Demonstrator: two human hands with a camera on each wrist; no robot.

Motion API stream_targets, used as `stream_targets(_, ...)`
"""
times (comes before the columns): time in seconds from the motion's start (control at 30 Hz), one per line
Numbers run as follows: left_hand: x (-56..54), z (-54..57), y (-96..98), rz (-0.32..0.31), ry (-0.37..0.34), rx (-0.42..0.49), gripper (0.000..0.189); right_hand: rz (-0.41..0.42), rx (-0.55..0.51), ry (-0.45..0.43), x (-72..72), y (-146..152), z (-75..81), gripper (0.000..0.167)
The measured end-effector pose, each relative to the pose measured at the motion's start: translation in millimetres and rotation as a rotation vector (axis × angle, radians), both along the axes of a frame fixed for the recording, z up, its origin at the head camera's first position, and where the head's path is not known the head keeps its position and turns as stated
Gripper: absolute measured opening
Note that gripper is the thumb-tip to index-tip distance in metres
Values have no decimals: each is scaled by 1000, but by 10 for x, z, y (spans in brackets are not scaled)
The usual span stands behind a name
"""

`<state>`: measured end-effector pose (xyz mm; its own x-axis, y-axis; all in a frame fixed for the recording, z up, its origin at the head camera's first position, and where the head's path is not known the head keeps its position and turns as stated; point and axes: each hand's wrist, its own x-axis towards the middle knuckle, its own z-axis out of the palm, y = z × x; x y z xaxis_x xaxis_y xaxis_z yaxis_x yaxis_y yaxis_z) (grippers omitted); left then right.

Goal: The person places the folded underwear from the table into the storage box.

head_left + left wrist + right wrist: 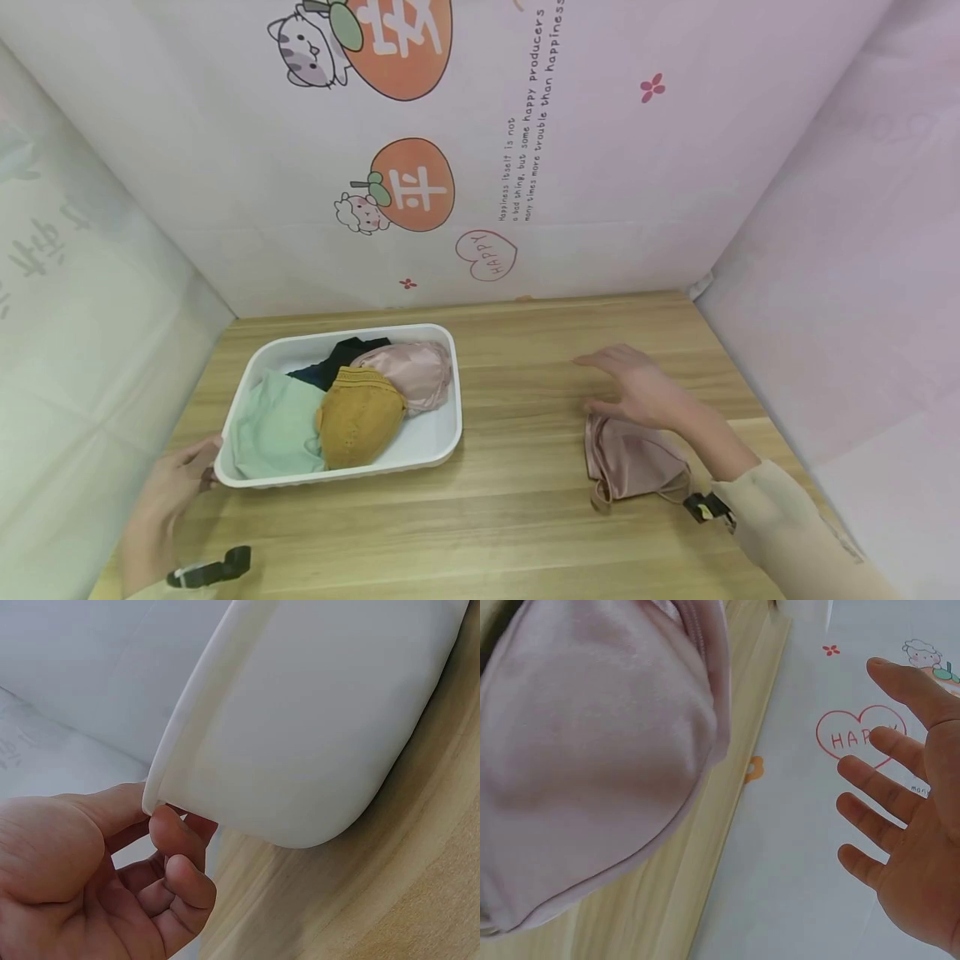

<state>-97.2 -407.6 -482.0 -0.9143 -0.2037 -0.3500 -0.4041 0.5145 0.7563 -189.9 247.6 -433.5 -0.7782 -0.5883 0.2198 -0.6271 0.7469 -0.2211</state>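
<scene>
At the left of the head view stands a white plastic basin (429,440). My left hand (171,485) pinches its rim at the near left corner, thumb and curled fingers at the lip in the left wrist view. Inside lie a mint green cloth (276,427), a mustard pouch (362,423), a shiny pink pouch (420,377) and a dark cloth (347,354). Over on the right, a dusty pink drawstring pouch (633,460) rests on the table, its cords trailing. Just beyond it my right hand (639,387) holds nothing, fingers spread in the right wrist view.
The wooden table (517,517) is bounded by a printed back sheet (585,167) and pale side sheets to the left and right. A black wrist strap (210,571) sits at the left sleeve, another black mount (705,507) at the right.
</scene>
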Motion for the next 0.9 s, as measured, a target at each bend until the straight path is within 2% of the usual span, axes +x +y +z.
stream_targets(0.2, 4, 7, 4, 14, -9, 16, 66, -31, -11, -39, 57, 105, -33, 67)
stream_targets(0.47, -8, 5, -1, 2, -13, -1, 72, -84, -14, -101, 133, 252, -76, 64)
stream_targets(0.9, 10, -2, 3, -8, 4, -7, 72, -104, -7, -110, 265, 473, -177, 60)
